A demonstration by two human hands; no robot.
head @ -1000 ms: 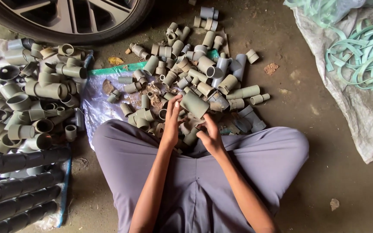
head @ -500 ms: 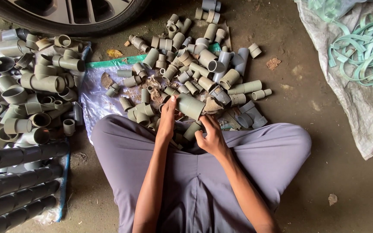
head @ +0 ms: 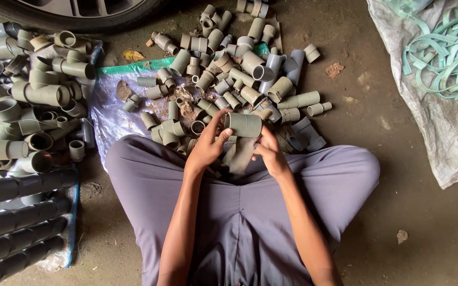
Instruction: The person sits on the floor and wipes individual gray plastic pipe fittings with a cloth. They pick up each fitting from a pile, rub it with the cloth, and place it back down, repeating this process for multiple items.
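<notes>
The floor is bare, dusty concrete, and it has free room only at the right of the person's knee and along the bottom edge. The person sits cross-legged in grey trousers. The left hand and the right hand are both closed on one grey fitting, which is held lying sideways just above the lap, near the heap. The heap of fittings lies directly in front of the knees on a plastic sheet with a green edge. At the left edge a pile of bigger fittings stands close to the left knee, and below it dark pipes lie in rows. A car wheel closes the top left corner. At the right edge a grey sack carries pale green straps.
</notes>
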